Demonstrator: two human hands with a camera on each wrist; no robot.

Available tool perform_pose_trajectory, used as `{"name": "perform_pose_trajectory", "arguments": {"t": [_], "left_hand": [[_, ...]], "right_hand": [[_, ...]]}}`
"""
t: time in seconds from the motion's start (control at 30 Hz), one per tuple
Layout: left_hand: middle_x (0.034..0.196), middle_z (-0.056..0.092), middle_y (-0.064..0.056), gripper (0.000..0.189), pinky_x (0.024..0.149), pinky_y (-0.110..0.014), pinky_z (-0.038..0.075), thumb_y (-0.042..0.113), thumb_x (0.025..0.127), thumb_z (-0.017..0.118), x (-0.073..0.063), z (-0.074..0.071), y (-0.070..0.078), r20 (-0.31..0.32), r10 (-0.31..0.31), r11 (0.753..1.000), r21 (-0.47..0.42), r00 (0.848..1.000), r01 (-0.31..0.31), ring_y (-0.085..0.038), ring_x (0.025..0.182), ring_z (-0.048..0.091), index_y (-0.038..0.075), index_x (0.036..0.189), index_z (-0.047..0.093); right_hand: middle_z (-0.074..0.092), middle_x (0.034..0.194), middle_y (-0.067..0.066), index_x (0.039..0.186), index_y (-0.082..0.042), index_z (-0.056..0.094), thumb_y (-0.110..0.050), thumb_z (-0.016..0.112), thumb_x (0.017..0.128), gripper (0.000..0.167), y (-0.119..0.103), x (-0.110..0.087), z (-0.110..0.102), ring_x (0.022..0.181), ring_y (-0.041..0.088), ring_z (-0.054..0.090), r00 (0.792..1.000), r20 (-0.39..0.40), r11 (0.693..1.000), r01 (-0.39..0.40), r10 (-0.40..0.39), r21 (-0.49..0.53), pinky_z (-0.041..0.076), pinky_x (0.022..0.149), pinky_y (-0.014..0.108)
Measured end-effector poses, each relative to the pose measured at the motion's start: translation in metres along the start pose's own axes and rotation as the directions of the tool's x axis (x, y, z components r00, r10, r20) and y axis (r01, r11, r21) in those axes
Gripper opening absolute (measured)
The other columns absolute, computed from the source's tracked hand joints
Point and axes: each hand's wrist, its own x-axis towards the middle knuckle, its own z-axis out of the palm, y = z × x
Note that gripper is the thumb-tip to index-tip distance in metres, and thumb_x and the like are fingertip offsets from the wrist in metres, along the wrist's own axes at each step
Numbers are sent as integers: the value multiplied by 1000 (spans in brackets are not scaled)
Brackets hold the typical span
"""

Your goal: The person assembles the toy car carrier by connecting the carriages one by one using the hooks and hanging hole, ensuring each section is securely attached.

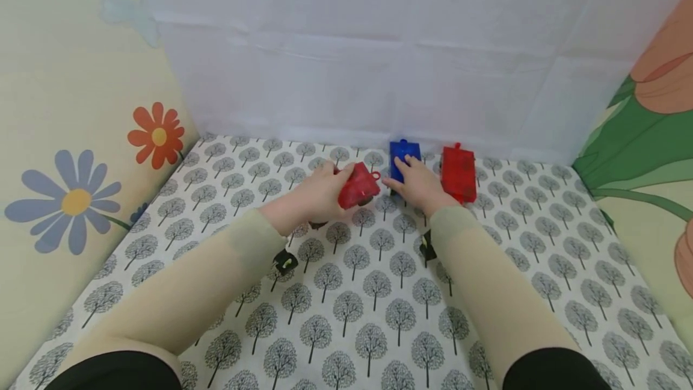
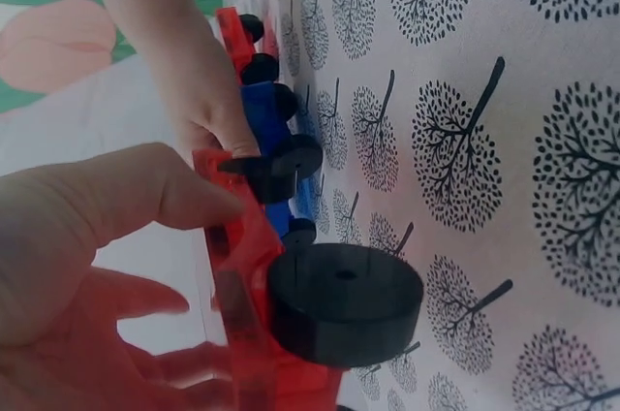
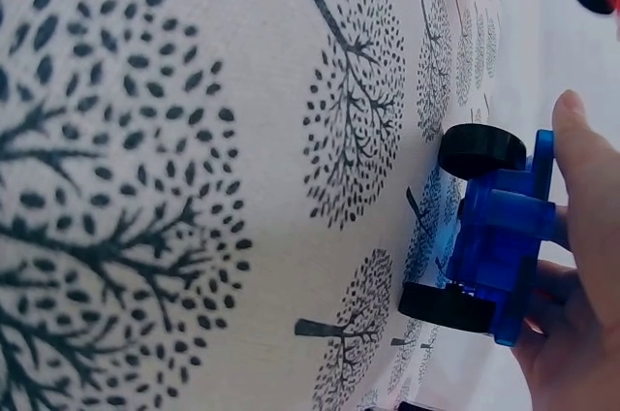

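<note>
My left hand (image 1: 319, 191) holds a red toy vehicle (image 1: 358, 186) with black wheels, tilted and raised off the cloth. A small red ring (image 1: 376, 175) sticks out from its right end. In the left wrist view, the thumb presses one side of this vehicle. Just right of it, a blue toy wagon (image 1: 403, 150) stands on its wheels. The fingers of my right hand (image 1: 419, 185) rest over the wagon's top, with the thumb reaching left past its edge. In the right wrist view, the blue wagon's (image 3: 499, 227) end and two black wheels show below the hand.
Another red toy wagon (image 1: 459, 173) stands to the right of the blue one, near the white back sheet (image 1: 325, 77). Tree-printed cloth (image 1: 373, 318) covers the surface. Flowered panels flank it on the left (image 1: 65, 119) and right (image 1: 644, 167).
</note>
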Motion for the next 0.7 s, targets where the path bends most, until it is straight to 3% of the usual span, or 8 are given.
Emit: {"name": "perform_pose_trajectory", "arguments": {"t": [0.13, 0.27, 0.47, 0.7], "left_hand": [[132, 44, -21, 103, 81, -40, 52, 26, 80, 82, -8, -4, -3, 59, 54, 999, -6, 997, -54, -27, 101, 52, 13, 159, 18], [140, 41, -20, 108, 86, -40, 51, 11, 74, 83, -15, -7, -6, 107, 85, 996, -7, 991, -84, -28, 108, 52, 15, 159, 17], [144, 38, -17, 111, 88, -37, 49, 9, 73, 84, -26, -6, -15, 156, 118, 993, -8, 981, -118, -26, 114, 49, 18, 160, 15], [144, 38, -14, 110, 78, -32, 52, 7, 73, 82, -38, -5, -22, 269, 191, 981, -84, 944, -174, -23, 107, 51, 24, 160, 17]], "right_hand": [[12, 163, 16, 159, -15, 20, -60, 42, 99, 78, 0, 0, 0, 148, 35, 12, 1000, 5, 1000, 1, -1, 6, 16, 115, 53], [12, 163, 16, 159, -15, 20, -60, 43, 99, 78, 1, 0, 0, 148, 35, 12, 1000, -3, 1000, -3, 3, 7, 17, 115, 53], [13, 162, 17, 158, -14, 20, -60, 42, 99, 78, 2, 2, 2, 147, 36, 13, 1000, -3, 1000, 6, -6, -6, 17, 116, 52], [11, 163, 16, 159, -15, 18, -59, 42, 100, 78, 4, 1, 2, 148, 35, 10, 1000, -2, 1000, -6, 6, 13, 16, 116, 53]]}}
